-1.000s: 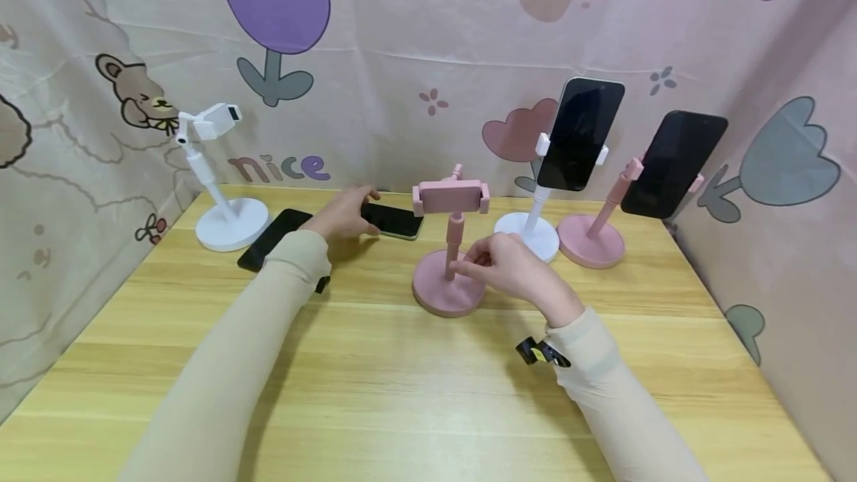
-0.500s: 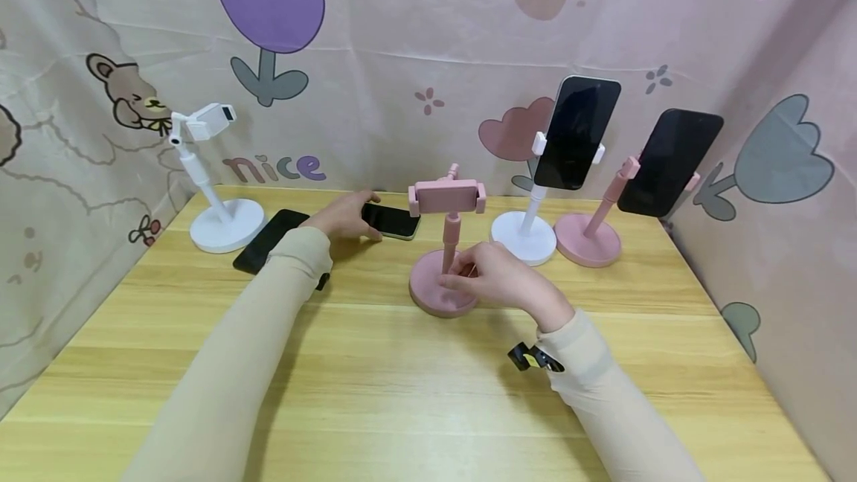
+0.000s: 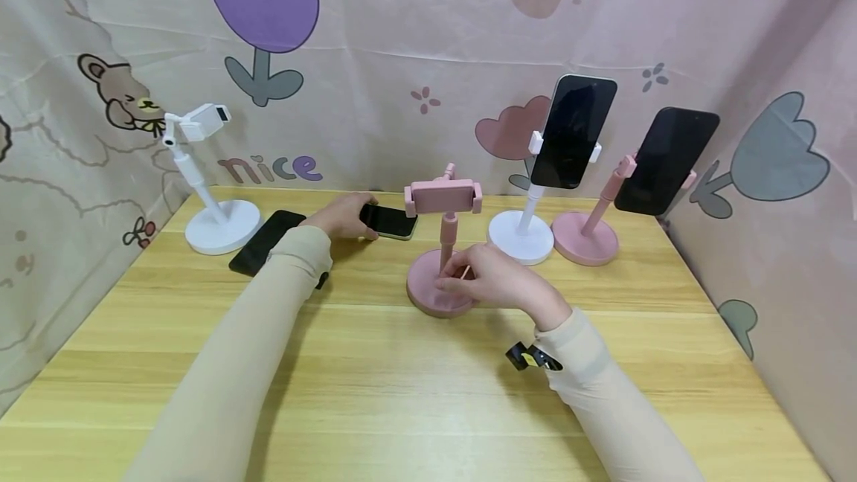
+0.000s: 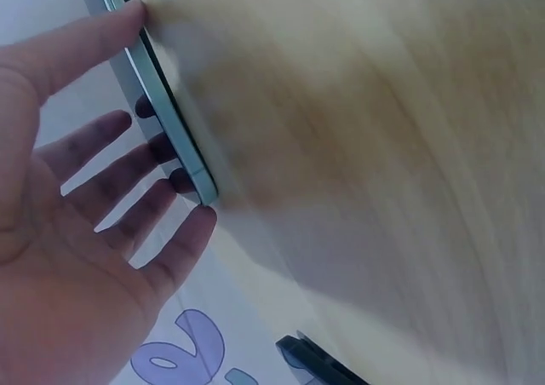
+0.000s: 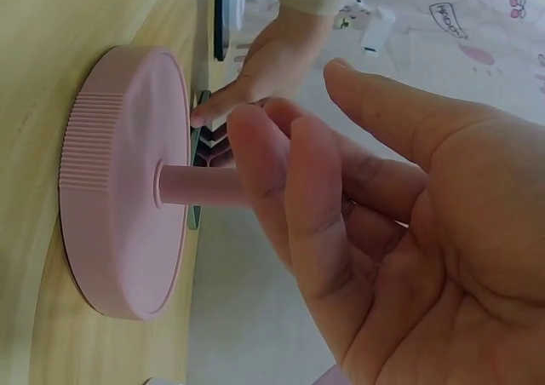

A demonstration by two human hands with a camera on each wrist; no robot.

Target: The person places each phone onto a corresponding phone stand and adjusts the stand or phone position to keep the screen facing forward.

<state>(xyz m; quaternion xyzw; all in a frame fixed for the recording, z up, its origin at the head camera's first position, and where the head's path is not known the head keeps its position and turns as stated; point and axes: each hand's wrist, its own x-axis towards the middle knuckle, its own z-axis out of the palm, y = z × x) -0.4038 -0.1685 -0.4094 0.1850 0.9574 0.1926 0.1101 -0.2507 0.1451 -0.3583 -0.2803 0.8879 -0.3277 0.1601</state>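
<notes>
Since one second ago, your right hand [image 3: 498, 277] had moved slightly lower along the middle pink stand [image 3: 448, 230], and your left hand [image 3: 343, 217] stayed almost in place. On the table [image 3: 415, 393], this stand was upright; your right fingers were bent beside its post, but I could not tell whether they grasped it. Your left fingers were spread, not clenched, at the green-edged phone [image 3: 393, 222], which lay behind and left of the stand. It seemed wise to take this phone by its edges and to steady the stand low. The right white holder [image 3: 521, 236] and the right pink holder [image 3: 585, 238] each carried a dark phone; the middle clamp [image 3: 442, 196] carried none.
</notes>
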